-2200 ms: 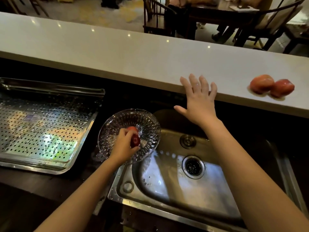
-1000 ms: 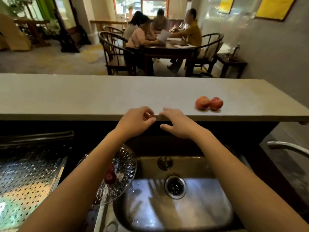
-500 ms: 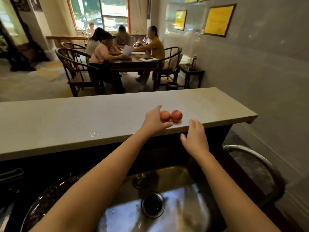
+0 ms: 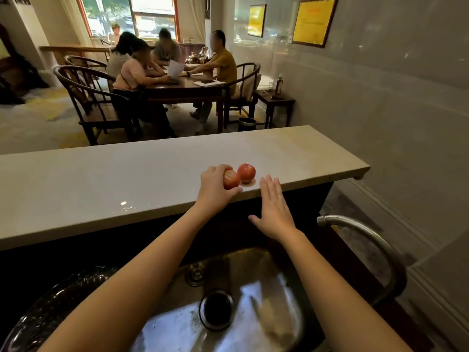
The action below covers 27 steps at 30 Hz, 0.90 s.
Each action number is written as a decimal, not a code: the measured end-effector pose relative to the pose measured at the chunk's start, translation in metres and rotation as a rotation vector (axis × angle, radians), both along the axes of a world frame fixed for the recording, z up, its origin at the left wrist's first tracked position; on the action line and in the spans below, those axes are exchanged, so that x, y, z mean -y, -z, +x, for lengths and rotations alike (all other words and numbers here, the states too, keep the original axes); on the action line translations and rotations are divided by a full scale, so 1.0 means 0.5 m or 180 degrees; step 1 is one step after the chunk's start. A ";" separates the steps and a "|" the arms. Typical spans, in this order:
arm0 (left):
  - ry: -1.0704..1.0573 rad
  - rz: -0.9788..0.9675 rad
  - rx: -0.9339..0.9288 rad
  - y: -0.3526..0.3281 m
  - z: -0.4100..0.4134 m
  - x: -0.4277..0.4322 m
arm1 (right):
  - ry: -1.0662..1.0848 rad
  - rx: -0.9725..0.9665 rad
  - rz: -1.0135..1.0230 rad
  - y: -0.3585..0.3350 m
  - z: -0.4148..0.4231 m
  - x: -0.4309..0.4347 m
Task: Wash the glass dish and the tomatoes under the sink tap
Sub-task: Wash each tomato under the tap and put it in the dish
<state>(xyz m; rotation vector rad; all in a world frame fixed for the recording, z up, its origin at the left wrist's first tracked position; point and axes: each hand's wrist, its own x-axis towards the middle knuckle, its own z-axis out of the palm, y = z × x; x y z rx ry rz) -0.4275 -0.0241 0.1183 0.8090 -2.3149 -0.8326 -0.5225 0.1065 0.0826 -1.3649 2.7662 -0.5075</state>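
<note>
Two red tomatoes lie side by side on the pale counter ledge (image 4: 101,184) above the sink. My left hand (image 4: 215,185) is wrapped around the left tomato (image 4: 231,179). The right tomato (image 4: 246,173) rests free on the ledge beside it. My right hand (image 4: 275,212) hovers flat and open just below the ledge's front edge, holding nothing. The glass dish (image 4: 50,308) sits at the lower left, partly hidden by my left forearm. The steel sink (image 4: 253,313) with its drain (image 4: 217,309) lies below my arms, and the tap (image 4: 355,229) curves in from the right.
A grey wall runs close along the right side. Beyond the ledge, several people sit at a dark wooden table (image 4: 185,90) with chairs.
My left hand let go of a tomato in the dish, rose to the ledge and closed on the left tomato there. My right hand shifted right along the ledge's edge. The view tilted up and right.
</note>
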 end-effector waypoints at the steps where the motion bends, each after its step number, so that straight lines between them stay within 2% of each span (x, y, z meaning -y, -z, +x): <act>1: 0.0062 0.0009 -0.0034 0.000 0.010 -0.013 | -0.0029 0.0026 -0.0014 -0.004 -0.001 -0.003; 7: 0.0663 0.0358 -0.0314 0.014 0.041 -0.103 | -0.0130 0.0418 -0.0296 -0.001 0.025 -0.085; 12: 0.1034 0.0837 -0.0180 0.078 0.010 -0.168 | 0.0610 0.0497 -0.0456 0.050 0.061 -0.225; 16: 0.1179 0.1414 -0.0165 0.135 -0.036 -0.207 | 0.1287 0.0438 -0.0063 0.110 0.065 -0.315; 20: 0.1275 0.1561 -0.0181 0.176 -0.079 -0.241 | 0.1615 0.1076 0.0224 0.183 0.051 -0.357; 27: 0.1389 0.1647 -0.0126 0.212 -0.124 -0.281 | 0.1784 0.1960 -0.1131 0.236 0.059 -0.357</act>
